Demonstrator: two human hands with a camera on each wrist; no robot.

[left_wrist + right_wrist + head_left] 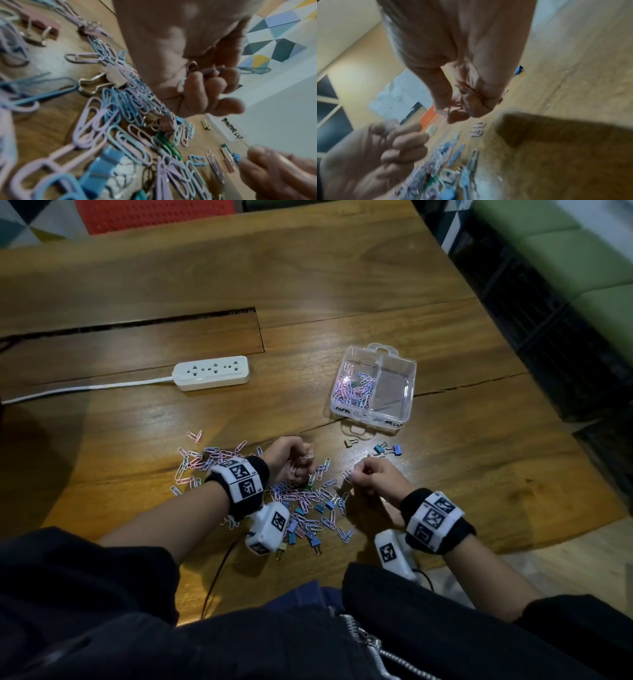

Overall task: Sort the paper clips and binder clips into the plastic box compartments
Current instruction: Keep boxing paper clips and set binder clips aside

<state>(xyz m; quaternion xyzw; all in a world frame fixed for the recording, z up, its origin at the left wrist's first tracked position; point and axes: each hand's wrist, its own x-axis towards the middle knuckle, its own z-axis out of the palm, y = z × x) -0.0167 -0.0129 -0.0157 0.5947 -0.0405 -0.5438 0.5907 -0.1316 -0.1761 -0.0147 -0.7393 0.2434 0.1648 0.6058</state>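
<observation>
The paper clips (pixel 301 501) lie in a loose pastel heap on the wooden surface (pixel 342 285), just in front of the person, with small binder clips (pixel 313 539) mixed in along the near edge. The left hand (pixel 291 457) hangs over the heap with its fingers (pixel 211 86) curled, its grip clamped on a bunch of paper clips. Just to its right, the right hand (pixel 373 477) has its grip together in a pinch on 1 pale paper clip (pixel 442 111), thumb against fingertips. Beyond the right hand, 3 more binder clips (pixel 387 447) sit apart from the heap. Farther back stands the clear plastic box (pixel 404 412) with 2 compartments: the left 1 holds paper clips, the right 1 looks bare. Well left of the box lies a white power strip (pixel 210 373), its cord running off to the left.
</observation>
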